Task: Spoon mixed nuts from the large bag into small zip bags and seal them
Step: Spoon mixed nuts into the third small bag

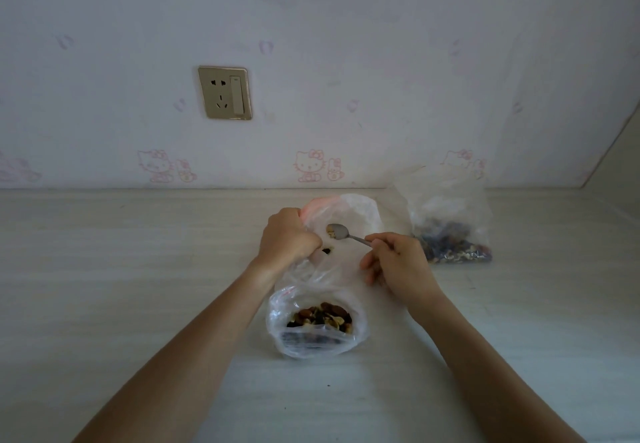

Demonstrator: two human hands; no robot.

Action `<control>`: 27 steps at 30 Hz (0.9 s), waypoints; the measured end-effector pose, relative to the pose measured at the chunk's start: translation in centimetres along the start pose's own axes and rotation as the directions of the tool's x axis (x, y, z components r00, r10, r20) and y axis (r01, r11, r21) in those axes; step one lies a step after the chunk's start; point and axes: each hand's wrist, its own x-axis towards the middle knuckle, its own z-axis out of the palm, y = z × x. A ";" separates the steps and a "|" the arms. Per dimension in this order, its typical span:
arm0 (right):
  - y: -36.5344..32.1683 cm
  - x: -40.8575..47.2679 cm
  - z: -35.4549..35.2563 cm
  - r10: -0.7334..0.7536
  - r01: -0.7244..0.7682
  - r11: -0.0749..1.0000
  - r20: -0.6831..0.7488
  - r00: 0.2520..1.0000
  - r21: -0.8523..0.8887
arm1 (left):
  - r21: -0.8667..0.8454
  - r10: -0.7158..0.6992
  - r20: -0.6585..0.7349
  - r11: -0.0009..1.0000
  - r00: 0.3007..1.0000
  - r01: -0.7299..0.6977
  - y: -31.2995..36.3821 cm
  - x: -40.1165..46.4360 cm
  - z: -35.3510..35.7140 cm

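Note:
A large clear bag [317, 324] of mixed nuts stands open near me on the pale table. Just beyond it, my left hand [287, 238] grips the rim of a small clear zip bag [349, 214] with a red seal strip and holds its mouth open. My right hand [394, 262] pinches the handle of a metal spoon [341, 233]. The spoon's bowl sits inside the small bag's mouth with a few nuts beside it. A couple of dark nuts show lower in that bag, next to my left hand.
Another clear bag [450, 231] holding nuts lies at the back right of the table [121, 269], close to the wall. A wall socket [225, 93] is mounted above the table at the back left. A side wall closes the far right.

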 end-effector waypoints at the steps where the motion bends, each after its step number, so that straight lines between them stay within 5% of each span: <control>1: -0.3 0.2 -0.1 0.049 -0.050 0.998 0.020 0.999 0.033 | 0.000 0.003 0.004 1.000 1.000 -0.003 0.1 0.0 0.1; 8: -2.2 0.7 -0.7 0.229 -0.246 0.940 0.098 0.968 0.237 | -0.011 0.003 0.007 1.000 1.000 -0.003 -0.4 0.0 -0.2; 12: -2.3 -0.1 -1.6 0.226 -0.237 0.920 0.072 0.971 0.312 | -0.005 0.011 -0.021 1.000 1.000 -0.011 -0.6 -0.2 -0.5; 22: -1.1 -2.4 -2.8 0.001 0.001 0.999 0.026 1.000 -0.055 | 0.064 0.105 -0.027 0.993 0.994 -0.103 -0.2 -0.9 -0.6; 27: -1.1 -2.5 -1.9 -0.046 0.048 0.988 0.018 0.999 -0.145 | -0.129 0.021 0.024 0.991 0.999 -0.018 0.4 -1.0 -0.7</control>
